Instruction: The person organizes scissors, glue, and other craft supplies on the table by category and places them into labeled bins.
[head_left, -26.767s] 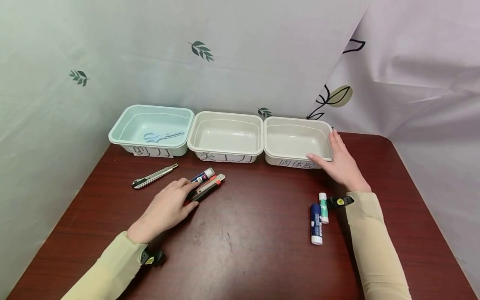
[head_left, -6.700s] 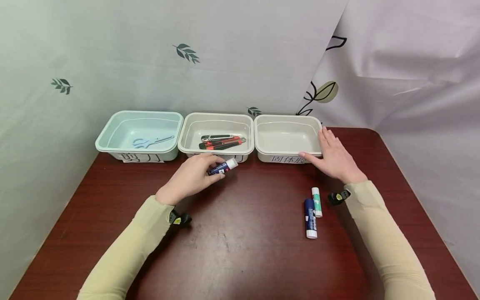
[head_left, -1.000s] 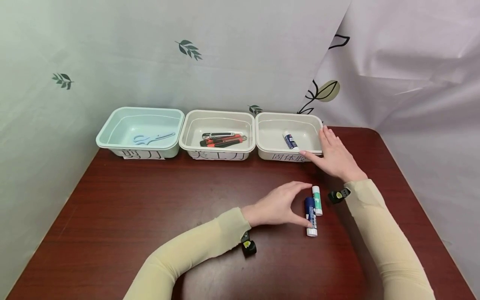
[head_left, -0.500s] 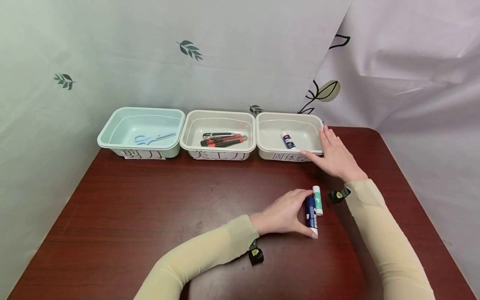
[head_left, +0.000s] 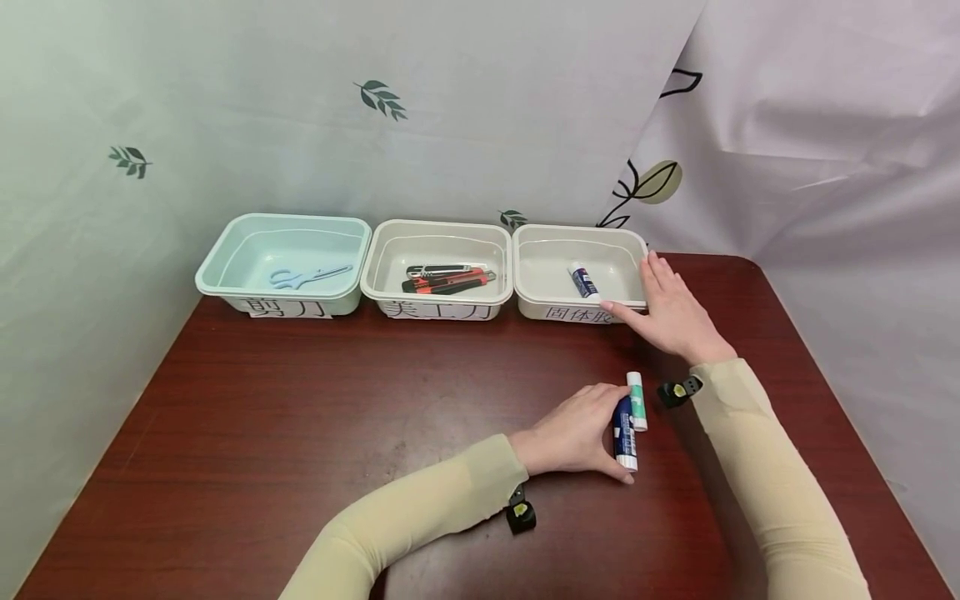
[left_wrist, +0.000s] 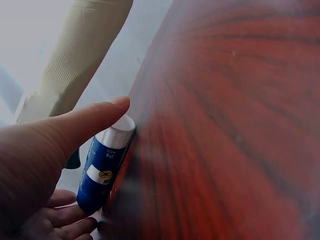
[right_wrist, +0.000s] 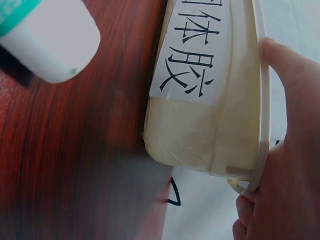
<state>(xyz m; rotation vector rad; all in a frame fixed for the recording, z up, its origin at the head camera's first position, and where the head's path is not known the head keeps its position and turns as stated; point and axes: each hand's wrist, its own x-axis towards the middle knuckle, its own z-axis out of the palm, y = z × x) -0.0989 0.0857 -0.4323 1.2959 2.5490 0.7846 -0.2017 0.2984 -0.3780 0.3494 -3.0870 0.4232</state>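
In the head view my left hand [head_left: 573, 433] spans a dark blue glue stick [head_left: 625, 433] lengthwise, thumb by its white end and fingers by the other. The left wrist view shows the thumb across the white end of this glue stick [left_wrist: 104, 165], with the fingers bent by the blue end. A smaller green-and-white glue stick [head_left: 637, 404] lies right alongside it. With straight fingers, my right hand [head_left: 678, 321] rests on the right corner of the right-hand beige box [head_left: 528, 304]. Its thumb lies on the front rim in the right wrist view. Inside that box is another blue glue stick [head_left: 583, 282].
A middle beige box [head_left: 382, 283] contains several box cutters [head_left: 447, 282]. To its left, a pale blue box [head_left: 225, 283] holds light blue scissors [head_left: 307, 277]. The boxes stand in a row along the back of the dark red table [head_left: 300, 392], each with a paper label.
Several box cutters from the table now lie in the middle box, and a glue stick in the right one. My left hand has moved right and closed around the blue glue stick. The right hand stays put.
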